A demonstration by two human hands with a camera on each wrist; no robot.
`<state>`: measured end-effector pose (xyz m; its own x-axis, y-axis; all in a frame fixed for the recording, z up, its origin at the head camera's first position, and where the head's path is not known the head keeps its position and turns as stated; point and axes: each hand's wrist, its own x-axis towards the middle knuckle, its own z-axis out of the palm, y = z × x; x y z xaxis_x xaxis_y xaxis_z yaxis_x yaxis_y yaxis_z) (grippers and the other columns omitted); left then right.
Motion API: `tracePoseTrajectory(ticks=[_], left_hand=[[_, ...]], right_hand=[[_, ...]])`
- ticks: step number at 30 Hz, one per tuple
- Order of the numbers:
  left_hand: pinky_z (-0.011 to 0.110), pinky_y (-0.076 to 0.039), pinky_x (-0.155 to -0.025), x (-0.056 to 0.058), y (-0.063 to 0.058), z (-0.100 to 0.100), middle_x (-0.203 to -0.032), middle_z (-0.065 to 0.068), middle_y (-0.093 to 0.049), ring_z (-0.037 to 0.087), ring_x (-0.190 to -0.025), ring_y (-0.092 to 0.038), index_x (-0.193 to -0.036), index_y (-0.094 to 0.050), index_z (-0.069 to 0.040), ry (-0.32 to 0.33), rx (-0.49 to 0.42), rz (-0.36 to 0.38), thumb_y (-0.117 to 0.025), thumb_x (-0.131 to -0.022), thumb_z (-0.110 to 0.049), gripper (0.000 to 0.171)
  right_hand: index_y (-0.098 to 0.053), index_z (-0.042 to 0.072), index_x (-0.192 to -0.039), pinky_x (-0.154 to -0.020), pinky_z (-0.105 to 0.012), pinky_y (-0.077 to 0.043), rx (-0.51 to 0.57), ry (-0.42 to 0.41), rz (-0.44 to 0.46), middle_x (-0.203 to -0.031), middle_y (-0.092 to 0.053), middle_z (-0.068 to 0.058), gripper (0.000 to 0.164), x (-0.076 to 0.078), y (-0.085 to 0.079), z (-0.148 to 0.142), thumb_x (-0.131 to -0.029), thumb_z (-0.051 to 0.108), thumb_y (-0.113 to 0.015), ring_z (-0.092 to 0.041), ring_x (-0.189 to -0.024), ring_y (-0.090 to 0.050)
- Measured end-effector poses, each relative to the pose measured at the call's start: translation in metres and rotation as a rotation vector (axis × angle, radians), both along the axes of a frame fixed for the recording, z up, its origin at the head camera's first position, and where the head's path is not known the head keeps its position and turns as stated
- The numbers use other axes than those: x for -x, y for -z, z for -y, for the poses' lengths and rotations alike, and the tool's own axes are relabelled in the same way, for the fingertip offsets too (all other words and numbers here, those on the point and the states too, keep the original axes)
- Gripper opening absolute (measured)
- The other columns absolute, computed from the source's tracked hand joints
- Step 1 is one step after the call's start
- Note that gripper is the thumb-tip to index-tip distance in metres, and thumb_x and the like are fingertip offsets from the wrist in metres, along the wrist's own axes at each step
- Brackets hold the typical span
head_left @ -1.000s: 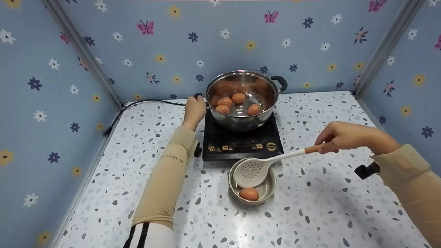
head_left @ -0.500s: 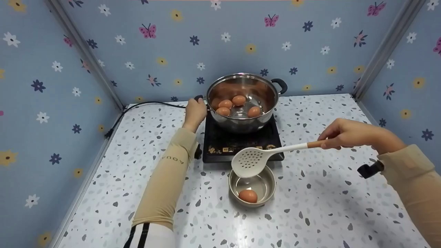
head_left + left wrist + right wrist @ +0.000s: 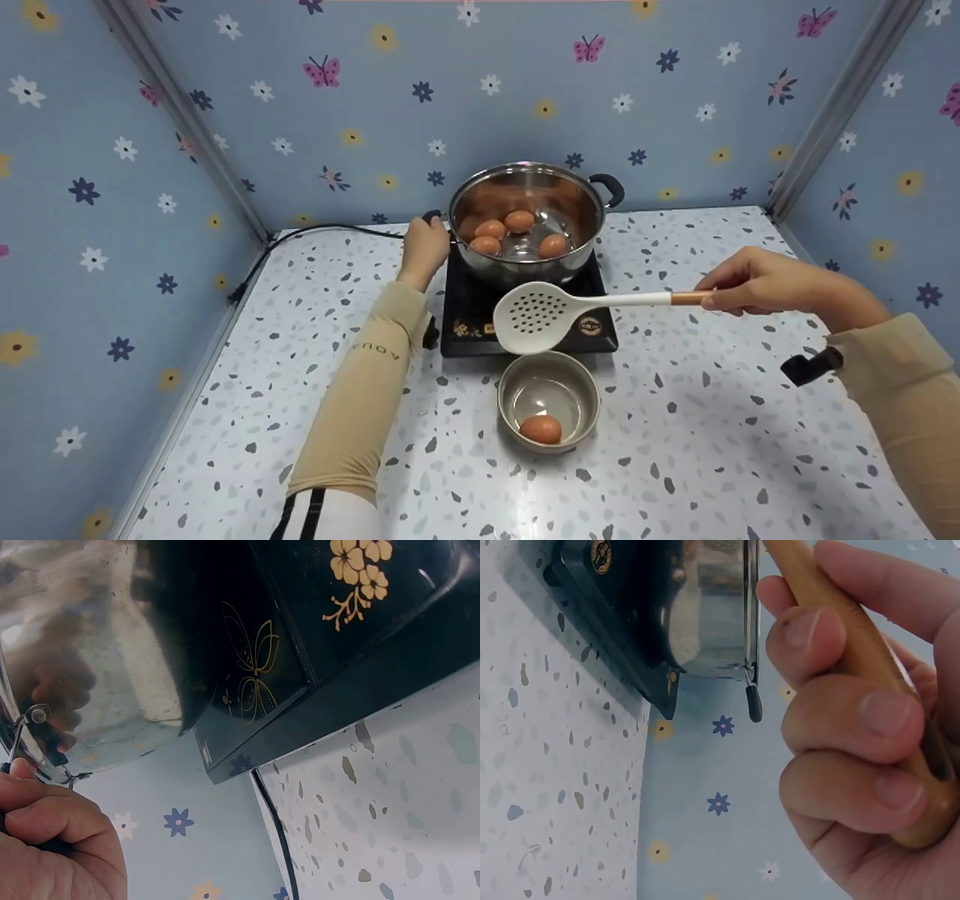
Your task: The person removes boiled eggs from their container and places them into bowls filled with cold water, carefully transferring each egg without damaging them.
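My right hand [image 3: 765, 283] grips the wooden handle [image 3: 855, 637] of a white slotted spoon [image 3: 534, 318]. The spoon's perforated head carries nothing and overlaps the front of the black induction cooker [image 3: 472, 300] in the head view. With curled fingers my left hand [image 3: 425, 244] holds the left black handle of a steel pot [image 3: 525, 268], which stands on the cooker. Several brown eggs [image 3: 520, 221] lie at the bottom of the pot. In front of the cooker, a small grey-beige bowl [image 3: 508, 382] has one brown egg [image 3: 541, 429] inside it.
A black power cord [image 3: 330, 225] runs left from the cooker along the back of the speckled tabletop [image 3: 712, 450]. Flower-patterned blue walls [image 3: 480, 67] enclose the table at the back and both sides. The pot's other handle [image 3: 609, 190] points right.
My right hand has raised the slotted spoon out of the bowl and moved it back toward the pot. The egg stays in the bowl, and my left hand keeps its hold on the pot handle.
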<state>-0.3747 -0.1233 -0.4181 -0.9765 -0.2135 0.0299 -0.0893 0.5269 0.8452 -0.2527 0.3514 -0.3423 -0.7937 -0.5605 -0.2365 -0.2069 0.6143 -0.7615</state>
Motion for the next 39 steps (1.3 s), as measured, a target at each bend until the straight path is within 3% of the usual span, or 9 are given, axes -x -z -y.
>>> tracePoseTrajectory(ticks=[6, 16, 23, 35, 39], left_hand=[[0.056, -0.049, -0.111, -0.001, 0.002, -0.001, -0.135, 0.036, -0.064, 0.048, -0.133, -0.062, -0.136, -0.057, 0.015, -0.024, 0.007, -0.017, -0.036, -0.117, -0.026, 0.05], [0.057, -0.049, -0.112, -0.001, 0.003, 0.001, -0.134, 0.036, -0.063, 0.048, -0.133, -0.061, -0.138, -0.055, 0.016, -0.016, -0.009, -0.027, -0.036, -0.117, -0.026, 0.051], [0.057, -0.049, -0.11, -0.001, 0.002, 0.001, -0.133, 0.036, -0.063, 0.048, -0.131, -0.061, -0.138, -0.054, 0.015, -0.002, -0.001, -0.023, -0.035, -0.118, -0.026, 0.05], [0.057, -0.049, -0.108, -0.001, 0.001, 0.001, -0.132, 0.034, -0.063, 0.046, -0.129, -0.062, -0.138, -0.054, 0.014, 0.008, -0.003, -0.013, -0.034, -0.118, -0.026, 0.05], [0.057, -0.049, -0.109, 0.0, 0.002, 0.0, -0.132, 0.034, -0.063, 0.047, -0.13, -0.062, -0.137, -0.055, 0.015, 0.004, -0.005, -0.022, -0.034, -0.118, -0.026, 0.049]], right_hand=[[-0.084, 0.013, -0.111, -0.041, -0.022, -0.032, 0.058, 0.038, 0.0, -0.069, -0.061, 0.004, 0.018, 0.001, 0.001, 0.0, -0.106, 0.006, -0.069, -0.004, -0.048, -0.038], [-0.084, 0.011, -0.112, -0.04, -0.027, -0.028, 0.093, 0.085, -0.03, -0.067, -0.058, 0.003, 0.018, 0.001, 0.001, 0.002, -0.107, 0.006, -0.067, -0.006, -0.048, -0.037], [-0.083, 0.011, -0.113, -0.043, -0.022, -0.033, 0.075, 0.178, -0.034, -0.07, -0.061, 0.002, 0.016, 0.0, -0.005, 0.005, -0.107, 0.011, -0.069, -0.006, -0.05, -0.04], [-0.083, 0.012, -0.114, -0.043, -0.025, -0.032, 0.103, 0.289, -0.083, -0.07, -0.062, 0.002, 0.018, 0.003, -0.011, 0.012, -0.11, 0.019, -0.067, -0.007, -0.05, -0.04], [-0.081, 0.007, -0.116, -0.042, -0.024, -0.033, 0.107, 0.32, -0.094, -0.07, -0.061, 0.002, 0.022, 0.004, -0.009, 0.016, -0.11, 0.022, -0.067, -0.007, -0.049, -0.041]])
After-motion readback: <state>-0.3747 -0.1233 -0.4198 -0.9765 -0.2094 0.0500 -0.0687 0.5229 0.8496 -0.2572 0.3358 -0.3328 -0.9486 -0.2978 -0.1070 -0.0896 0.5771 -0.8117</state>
